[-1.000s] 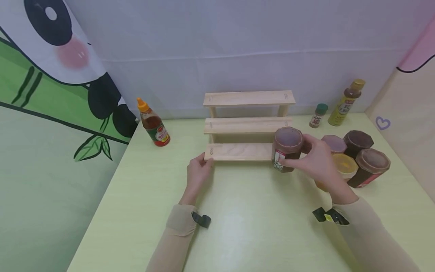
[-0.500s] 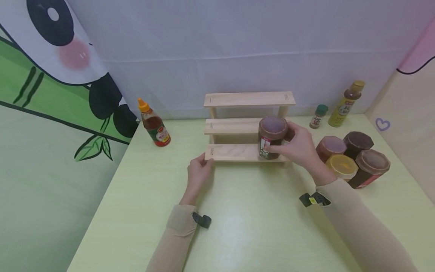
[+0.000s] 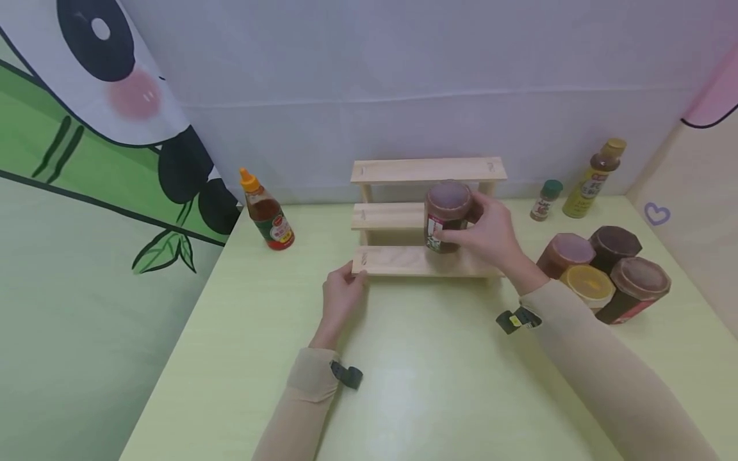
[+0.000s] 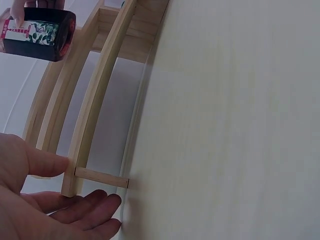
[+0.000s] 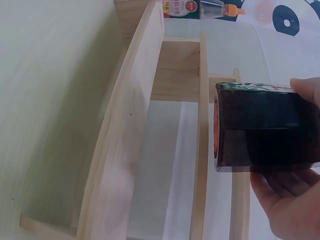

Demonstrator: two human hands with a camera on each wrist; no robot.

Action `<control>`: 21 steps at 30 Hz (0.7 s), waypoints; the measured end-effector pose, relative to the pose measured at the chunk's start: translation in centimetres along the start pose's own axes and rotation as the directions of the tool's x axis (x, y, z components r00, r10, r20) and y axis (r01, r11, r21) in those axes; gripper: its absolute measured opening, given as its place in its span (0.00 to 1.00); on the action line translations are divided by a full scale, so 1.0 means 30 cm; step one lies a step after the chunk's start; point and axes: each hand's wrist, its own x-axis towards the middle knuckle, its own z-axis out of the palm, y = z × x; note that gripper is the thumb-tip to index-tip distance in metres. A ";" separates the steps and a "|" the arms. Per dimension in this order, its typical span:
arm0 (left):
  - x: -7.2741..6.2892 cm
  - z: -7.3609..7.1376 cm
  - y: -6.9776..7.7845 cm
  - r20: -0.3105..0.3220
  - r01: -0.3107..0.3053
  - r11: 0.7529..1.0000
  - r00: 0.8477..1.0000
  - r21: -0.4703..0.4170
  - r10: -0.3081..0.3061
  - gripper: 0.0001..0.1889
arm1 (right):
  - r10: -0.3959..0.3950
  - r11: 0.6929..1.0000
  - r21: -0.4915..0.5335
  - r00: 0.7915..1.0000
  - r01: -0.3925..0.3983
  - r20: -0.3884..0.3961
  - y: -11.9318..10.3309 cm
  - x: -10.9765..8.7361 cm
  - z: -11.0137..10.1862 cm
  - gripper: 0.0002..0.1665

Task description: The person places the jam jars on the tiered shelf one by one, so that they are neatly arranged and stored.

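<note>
A three-tier wooden rack [image 3: 394,261] stands at the back middle of the table. Its lowest board is pinched at the left end by my left hand [image 3: 341,296], with the thumb [image 4: 47,164] on one face and the fingers on the other. My right hand [image 3: 489,232] grips a dark faceted jar [image 3: 447,200] with a red, white and green label. The jar is upright in front of the middle board and above the lowest one. In the right wrist view, its base [image 5: 217,127] is apart from the boards.
Several jars stand grouped at the right, among them a yellow-topped jar [image 3: 588,285]. Behind them are a small green-capped bottle [image 3: 544,202] and a tall yellow-labelled bottle [image 3: 594,179]. A red squeeze bottle [image 3: 270,221] with an orange cap stands at the left. A cloth backdrop hangs behind.
My right hand has carried the dark jar left and away from me, from the right end of the lowest board to above it. The left hand keeps its place on the rack.
</note>
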 end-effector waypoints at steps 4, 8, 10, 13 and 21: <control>0.001 -0.002 0.001 -0.003 0.000 1.000 1.000 0.005 0.000 0.22 | -0.024 0.999 0.026 1.000 0.024 0.008 -0.045 0.019 0.022 0.39; 0.002 -0.004 0.003 -0.003 0.007 1.000 1.000 0.009 -0.007 0.22 | -0.038 0.997 0.071 0.999 0.037 0.017 -0.016 0.063 0.055 0.39; 0.001 -0.005 0.001 -0.001 0.006 1.000 1.000 0.005 -0.006 0.22 | -0.051 0.994 0.095 0.999 0.049 0.016 0.017 0.090 0.074 0.39; -0.001 -0.006 -0.001 0.000 0.009 1.000 1.000 0.005 -0.009 0.22 | -0.050 0.993 0.112 0.999 0.048 0.011 0.061 0.123 0.100 0.40; -0.008 -0.002 0.006 0.003 0.008 1.000 1.000 -0.007 -0.008 0.22 | -0.009 0.992 0.123 1.000 0.005 0.030 0.053 0.150 0.137 0.41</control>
